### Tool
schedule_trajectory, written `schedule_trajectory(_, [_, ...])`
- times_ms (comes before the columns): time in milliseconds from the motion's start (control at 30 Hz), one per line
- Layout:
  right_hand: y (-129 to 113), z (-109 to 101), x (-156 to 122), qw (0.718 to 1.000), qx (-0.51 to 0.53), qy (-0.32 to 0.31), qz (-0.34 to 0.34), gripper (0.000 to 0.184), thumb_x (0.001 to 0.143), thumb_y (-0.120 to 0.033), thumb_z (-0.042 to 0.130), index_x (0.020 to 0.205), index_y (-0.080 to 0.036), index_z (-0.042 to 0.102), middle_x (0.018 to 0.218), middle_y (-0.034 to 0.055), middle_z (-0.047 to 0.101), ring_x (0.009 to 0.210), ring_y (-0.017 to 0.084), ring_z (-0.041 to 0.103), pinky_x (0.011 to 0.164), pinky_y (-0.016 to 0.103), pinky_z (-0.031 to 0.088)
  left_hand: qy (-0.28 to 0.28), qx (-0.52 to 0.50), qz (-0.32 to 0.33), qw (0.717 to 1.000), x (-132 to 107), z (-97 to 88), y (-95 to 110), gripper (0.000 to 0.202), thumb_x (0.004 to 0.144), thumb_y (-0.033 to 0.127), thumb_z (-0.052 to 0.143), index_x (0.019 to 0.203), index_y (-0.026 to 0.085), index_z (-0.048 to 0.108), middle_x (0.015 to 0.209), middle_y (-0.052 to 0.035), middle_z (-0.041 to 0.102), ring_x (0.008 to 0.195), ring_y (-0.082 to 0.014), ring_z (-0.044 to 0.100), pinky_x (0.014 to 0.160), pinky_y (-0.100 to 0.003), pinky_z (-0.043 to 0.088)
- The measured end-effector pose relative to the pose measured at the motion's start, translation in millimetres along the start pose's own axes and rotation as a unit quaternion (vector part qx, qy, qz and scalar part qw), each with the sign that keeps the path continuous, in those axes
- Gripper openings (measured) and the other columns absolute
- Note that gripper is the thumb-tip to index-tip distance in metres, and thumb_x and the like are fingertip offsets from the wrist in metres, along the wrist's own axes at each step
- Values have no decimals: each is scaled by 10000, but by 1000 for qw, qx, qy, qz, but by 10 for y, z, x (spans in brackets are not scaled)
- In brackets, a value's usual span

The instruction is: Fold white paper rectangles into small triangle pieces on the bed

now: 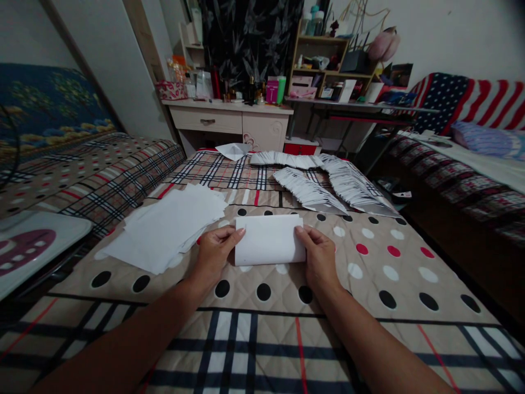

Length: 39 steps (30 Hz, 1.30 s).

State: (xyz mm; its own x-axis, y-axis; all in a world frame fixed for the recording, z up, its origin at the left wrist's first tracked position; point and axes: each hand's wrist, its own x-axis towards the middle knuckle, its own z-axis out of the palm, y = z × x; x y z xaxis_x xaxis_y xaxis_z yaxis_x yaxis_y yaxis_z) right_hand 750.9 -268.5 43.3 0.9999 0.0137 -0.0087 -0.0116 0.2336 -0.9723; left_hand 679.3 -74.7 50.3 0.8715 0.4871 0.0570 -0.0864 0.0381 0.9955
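Observation:
A folded white sheet of paper lies on the quilted bedspread in front of me. My left hand grips its left edge, thumb on top and fingers curled. My right hand pinches its right edge the same way. Just to the left of the sheet lies a loose stack of flat white paper, close to my left hand.
Rows of folded white papers fan out across the far part of the bed. One folded piece sits near the far edge. A white stool top stands at left, a dresser behind, another bed at right.

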Motion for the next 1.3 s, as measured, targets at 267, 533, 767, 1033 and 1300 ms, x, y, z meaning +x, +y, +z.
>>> schedule_trajectory(267, [-7, -5, -13, 999, 12, 18, -29, 223, 634, -349, 817, 612, -180, 674, 830, 33, 697, 695, 157, 588, 596, 263, 430, 53, -37, -2, 998, 23, 4, -18, 229, 599, 341, 824, 662, 149, 717, 727, -13, 682, 686, -133, 579, 633, -237, 438])
schedule_trajectory(533, [-28, -5, -15, 999, 9, 32, -38, 258, 621, -342, 826, 594, -176, 630, 817, 28, 670, 703, 150, 575, 608, 255, 433, 64, -38, -14, 997, 23, 10, -14, 252, 578, 343, 836, 674, 146, 711, 680, -6, 680, 637, -121, 581, 598, -227, 440])
schedule_trajectory(767, [-26, 0, -22, 998, 11, 43, -39, 296, 609, -370, 831, 598, -175, 608, 823, 30, 651, 696, 146, 550, 587, 247, 413, 63, -37, -13, 997, 19, 30, 21, 241, 570, 327, 833, 657, 146, 699, 656, 3, 667, 615, -111, 573, 579, -217, 432])
schedule_trajectory(1033, [-43, 14, -27, 996, 13, 58, -65, 294, 629, -376, 815, 574, -171, 612, 805, 18, 646, 728, 142, 550, 649, 253, 415, 53, -20, -6, 998, 13, 31, 30, 218, 575, 316, 824, 624, 145, 698, 626, -2, 658, 590, -107, 555, 556, -216, 411])
schedule_trajectory(1300, [-47, 17, -33, 995, 23, 67, -64, 280, 612, -348, 838, 583, -164, 629, 775, 11, 650, 700, 129, 543, 619, 244, 395, 37, -27, 4, 999, 8, 8, -19, 224, 615, 334, 824, 647, 151, 701, 648, -1, 667, 612, -105, 566, 586, -215, 424])
